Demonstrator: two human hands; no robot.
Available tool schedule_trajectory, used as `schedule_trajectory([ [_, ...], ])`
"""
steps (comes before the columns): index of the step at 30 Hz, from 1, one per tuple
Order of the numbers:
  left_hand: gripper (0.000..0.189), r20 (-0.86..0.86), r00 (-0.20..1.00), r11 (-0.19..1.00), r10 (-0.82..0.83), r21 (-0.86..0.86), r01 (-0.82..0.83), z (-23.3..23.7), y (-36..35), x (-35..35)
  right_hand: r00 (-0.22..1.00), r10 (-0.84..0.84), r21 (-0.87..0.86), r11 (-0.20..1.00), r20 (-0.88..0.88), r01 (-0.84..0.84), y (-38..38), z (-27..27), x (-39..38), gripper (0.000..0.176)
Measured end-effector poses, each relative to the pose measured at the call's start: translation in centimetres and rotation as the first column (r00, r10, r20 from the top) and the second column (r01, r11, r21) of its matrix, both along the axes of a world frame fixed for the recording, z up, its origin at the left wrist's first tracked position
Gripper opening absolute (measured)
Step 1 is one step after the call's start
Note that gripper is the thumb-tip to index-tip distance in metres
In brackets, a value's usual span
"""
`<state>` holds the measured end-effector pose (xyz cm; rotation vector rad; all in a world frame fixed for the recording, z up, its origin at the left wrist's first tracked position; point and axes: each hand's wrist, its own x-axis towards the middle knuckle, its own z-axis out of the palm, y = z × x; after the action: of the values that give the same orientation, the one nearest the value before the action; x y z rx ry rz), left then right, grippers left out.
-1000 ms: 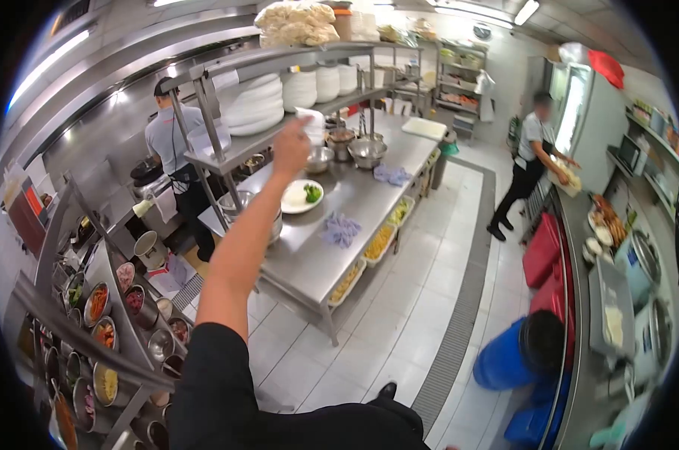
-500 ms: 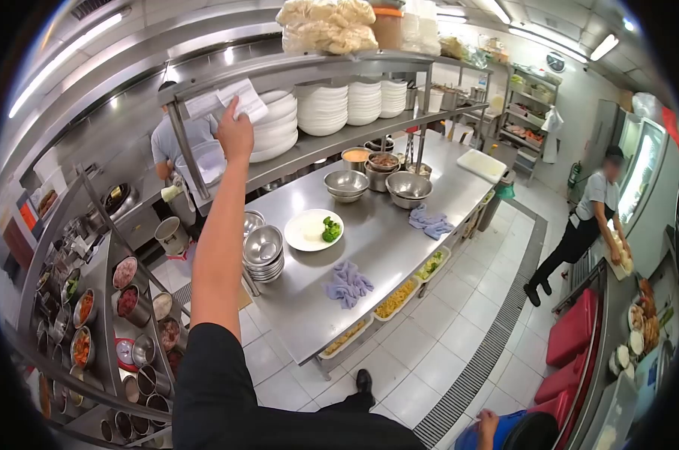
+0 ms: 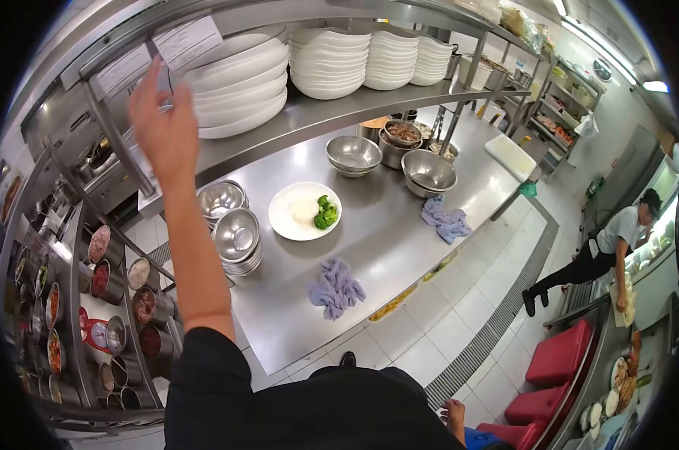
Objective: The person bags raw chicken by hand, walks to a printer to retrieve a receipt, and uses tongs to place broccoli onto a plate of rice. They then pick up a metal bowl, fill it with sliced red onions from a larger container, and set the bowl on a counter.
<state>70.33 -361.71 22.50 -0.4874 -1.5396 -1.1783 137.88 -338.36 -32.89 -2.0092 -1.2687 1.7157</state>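
My left hand [image 3: 163, 112] is raised at the upper left, slightly blurred, with its fingers apart and nothing in them. Its fingertips are just under two printed paper slips, the right one [image 3: 188, 43] and the left one [image 3: 123, 70], which hang from the shelf's upper rail. Close to the hand's right, large white bowls [image 3: 242, 90] are stacked on the steel shelf [image 3: 309, 116]. Below, a white plate [image 3: 285, 214] with broccoli [image 3: 325, 213] and a pale food lies on the steel table [image 3: 294, 300]. My right hand is out of view.
Metal bowls [image 3: 237, 235], purple cloths [image 3: 336, 288] and pots of food [image 3: 392, 146] stand or lie on the table. Ingredient containers [image 3: 102, 244] fill the left racks. A person [image 3: 617, 240] works at the right counter. Another person's hand [image 3: 453, 414] shows at the bottom.
My view has moved closer to the shelf and table. My left hand has dropped slightly away from the slips, its fingers more spread. The person at the right leans further over the counter.
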Motion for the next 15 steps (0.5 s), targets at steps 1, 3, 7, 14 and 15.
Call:
schedule_trajectory([
  [1,0.038,-0.062,0.997,0.998,0.042,0.057,-0.039,-1.5,-0.3,1.1,1.0,0.004,-0.02,1.0,-0.029,-0.004,0.8,-0.3,-0.7,0.016],
  [3,0.031,0.078,0.997,0.997,0.026,0.076,-0.032,-7.9,-0.6,1.8,0.999,0.031,-0.037,0.999,-0.016,-0.032,2.2,-0.5,-2.5,0.015],
  [7,0.029,0.595,0.723,0.652,0.352,-0.71,0.267,-25.4,-2.8,-5.7,0.985,0.167,-0.028,0.985,-0.046,-0.169,7.3,-1.5,-6.0,0.014],
  [14,0.02,0.416,0.699,0.394,0.582,-0.896,0.206,-36.9,-9.9,-18.5,0.977,0.198,0.097,0.977,-0.079,-0.19,12.7,2.7,-11.6,0.014],
  [15,0.018,0.411,0.754,0.44,0.512,-0.88,0.181,-36.8,-10.2,-19.0,0.973,0.21,0.131,0.972,-0.094,-0.197,13.1,2.5,-11.5,0.013],
])
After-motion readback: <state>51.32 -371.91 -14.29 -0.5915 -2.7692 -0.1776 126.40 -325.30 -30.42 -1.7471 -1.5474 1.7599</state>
